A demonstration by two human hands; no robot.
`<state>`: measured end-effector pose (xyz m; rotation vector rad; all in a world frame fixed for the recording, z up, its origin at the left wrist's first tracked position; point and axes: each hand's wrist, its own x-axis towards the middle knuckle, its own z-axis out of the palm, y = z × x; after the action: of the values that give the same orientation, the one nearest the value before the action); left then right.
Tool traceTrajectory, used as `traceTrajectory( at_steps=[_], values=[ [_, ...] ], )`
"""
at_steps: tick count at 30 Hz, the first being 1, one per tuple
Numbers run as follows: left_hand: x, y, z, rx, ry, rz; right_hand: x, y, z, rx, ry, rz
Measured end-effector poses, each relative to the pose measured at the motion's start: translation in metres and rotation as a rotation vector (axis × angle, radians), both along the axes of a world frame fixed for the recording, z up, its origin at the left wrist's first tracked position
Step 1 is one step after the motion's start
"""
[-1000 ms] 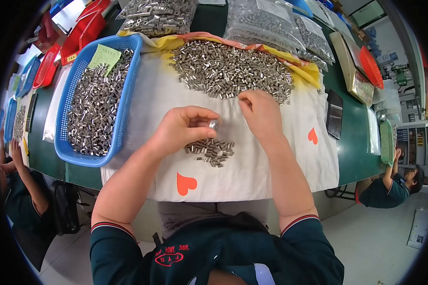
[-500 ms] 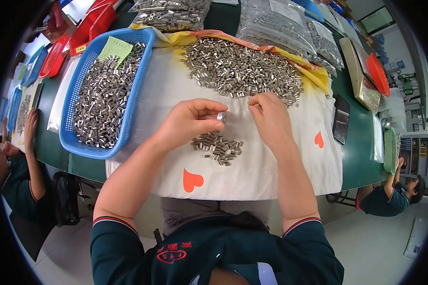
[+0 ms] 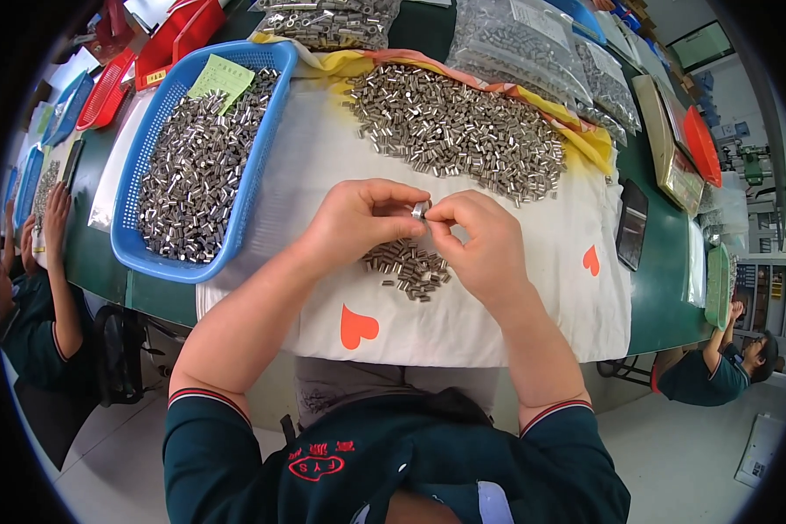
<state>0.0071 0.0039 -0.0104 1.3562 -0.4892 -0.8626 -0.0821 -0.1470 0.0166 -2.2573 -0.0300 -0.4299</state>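
Between the thumb and fingers of my left hand (image 3: 354, 223) is a small silvery metal ring (image 3: 420, 210), held upright over the cloth. My right hand (image 3: 485, 244) meets it from the right, thumb and forefinger pinched at the ring's face; whatever they hold is hidden by the fingertips. Just below lies a small heap of short metal cylinders (image 3: 415, 278), partly covered by my left hand. Beyond both hands spreads a large pile of the same cylinders (image 3: 463, 131).
A white cloth (image 3: 463, 336) with red hearts covers the table. At left stands a blue basket (image 3: 127, 188) full of cylinders, with a yellow-green slip (image 3: 221, 79). Plastic bags of metal parts (image 3: 524, 52) lie at the back; a dark phone (image 3: 631, 225) is at right. Other people sit on both sides.
My right hand has come from the near edge of the large pile leftward and down to the ring. My left hand still holds the ring.
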Motion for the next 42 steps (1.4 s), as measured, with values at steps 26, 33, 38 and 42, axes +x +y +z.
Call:
traceTrajectory(
  at_steps=[26, 33, 38, 42],
  values=[
    [-0.003, 0.01, -0.006, 0.086, -0.213, -0.247, 0.011, -0.043, 0.008, 0.269, 0.147, -0.066],
    [-0.007, 0.005, -0.008, -0.049, -0.126, -0.277, -0.003, -0.058, 0.005, 0.291, 0.045, -0.135],
    [0.003, 0.011, -0.009, -0.025, -0.205, -0.273, 0.0, -0.065, 0.017, 0.405, 0.013, -0.088],
    [0.005, 0.018, -0.005, -0.051, -0.113, -0.211, 0.007, -0.059, 0.022, 0.353, 0.063, -0.047]
  ],
)
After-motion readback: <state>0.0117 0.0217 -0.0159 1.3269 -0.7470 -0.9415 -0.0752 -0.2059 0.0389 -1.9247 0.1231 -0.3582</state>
